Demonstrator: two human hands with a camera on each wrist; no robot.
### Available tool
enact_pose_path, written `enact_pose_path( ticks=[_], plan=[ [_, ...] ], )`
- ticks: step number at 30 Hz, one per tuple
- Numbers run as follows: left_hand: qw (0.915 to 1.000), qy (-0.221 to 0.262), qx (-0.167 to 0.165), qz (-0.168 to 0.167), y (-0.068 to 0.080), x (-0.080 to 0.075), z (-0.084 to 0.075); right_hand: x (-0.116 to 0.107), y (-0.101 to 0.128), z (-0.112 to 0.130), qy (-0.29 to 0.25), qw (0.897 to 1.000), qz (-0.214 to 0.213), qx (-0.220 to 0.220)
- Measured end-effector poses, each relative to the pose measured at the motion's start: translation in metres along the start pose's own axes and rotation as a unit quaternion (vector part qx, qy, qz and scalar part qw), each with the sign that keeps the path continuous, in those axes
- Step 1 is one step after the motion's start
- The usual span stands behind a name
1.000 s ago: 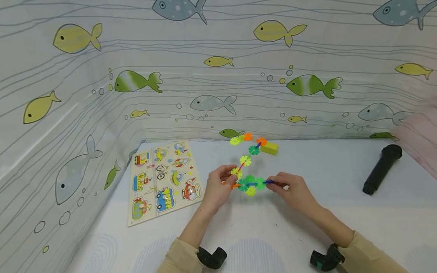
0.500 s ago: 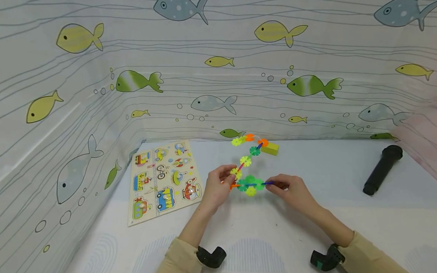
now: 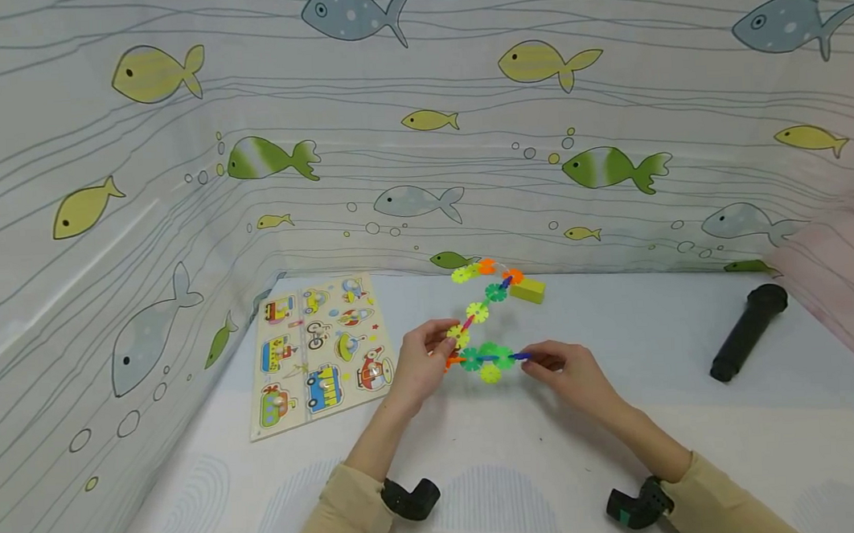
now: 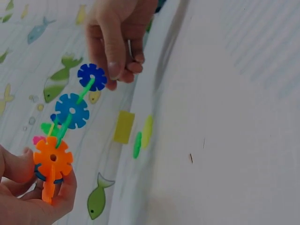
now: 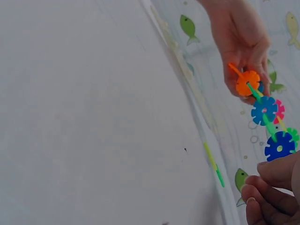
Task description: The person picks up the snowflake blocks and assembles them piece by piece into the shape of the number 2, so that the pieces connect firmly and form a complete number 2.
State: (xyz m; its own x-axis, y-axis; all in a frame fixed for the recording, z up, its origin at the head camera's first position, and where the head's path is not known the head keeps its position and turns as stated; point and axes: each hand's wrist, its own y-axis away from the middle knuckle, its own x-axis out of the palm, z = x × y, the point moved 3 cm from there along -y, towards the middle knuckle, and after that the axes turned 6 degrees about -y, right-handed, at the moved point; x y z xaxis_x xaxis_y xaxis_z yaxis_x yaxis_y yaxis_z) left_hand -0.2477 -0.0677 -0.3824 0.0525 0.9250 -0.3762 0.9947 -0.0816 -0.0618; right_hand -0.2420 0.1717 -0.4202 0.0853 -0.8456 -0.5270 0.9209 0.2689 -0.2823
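A chain of notched plastic discs, snowflake building pieces, stretches between my hands. My left hand (image 3: 419,369) pinches it at an orange disc (image 4: 53,156), thumb and fingers on either side. A lighter blue disc (image 4: 72,111) follows, then a dark blue disc (image 4: 92,77) at the other end, all linked by green discs seen edge-on. The thumb and fingertips of my right hand (image 3: 568,369) hold the dark blue end in the head view. Beyond my left hand, a curved row of yellow, teal and orange discs (image 3: 497,293) reaches toward the back.
Behind the discs lies a yellow block (image 3: 528,291). A wooden vehicle puzzle board (image 3: 323,352) is at the left, and a black microphone-shaped object (image 3: 748,332) at the right. Fish-printed fabric (image 3: 421,162) rises along the table's back.
Both hands keep their hold on the disc chain. The left hand has shifted slightly left with its end, and the curved row of discs moved a little with it.
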Motion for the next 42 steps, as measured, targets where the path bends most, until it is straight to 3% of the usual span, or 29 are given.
enact_pose_path(
  ticks=[11,14,18,25,35,42],
  plan=[
    [1.0,0.0,-0.004,0.004,-0.001,-0.005,-0.001,0.003,-0.002,-0.003,-0.01,0.999,0.02,0.031],
    [0.9999,0.005,-0.009,0.009,-0.001,-0.005,0.001,0.005,-0.006,-0.007,-0.023,0.998,0.023,0.058],
    [0.9998,0.008,-0.014,0.012,-0.002,-0.007,0.001,0.014,-0.016,-0.013,-0.018,0.995,0.036,0.091],
    [0.9995,0.019,-0.024,0.005,-0.002,-0.013,0.0,0.029,-0.042,-0.015,0.01,0.993,0.049,0.111],
    [0.9995,0.023,-0.021,0.005,-0.002,-0.014,-0.001,0.039,-0.057,-0.017,0.069,0.992,0.064,0.084],
    [0.9996,0.017,-0.023,0.007,-0.001,-0.014,-0.001,0.038,-0.054,-0.016,0.069,0.992,0.059,0.085]
  ],
)
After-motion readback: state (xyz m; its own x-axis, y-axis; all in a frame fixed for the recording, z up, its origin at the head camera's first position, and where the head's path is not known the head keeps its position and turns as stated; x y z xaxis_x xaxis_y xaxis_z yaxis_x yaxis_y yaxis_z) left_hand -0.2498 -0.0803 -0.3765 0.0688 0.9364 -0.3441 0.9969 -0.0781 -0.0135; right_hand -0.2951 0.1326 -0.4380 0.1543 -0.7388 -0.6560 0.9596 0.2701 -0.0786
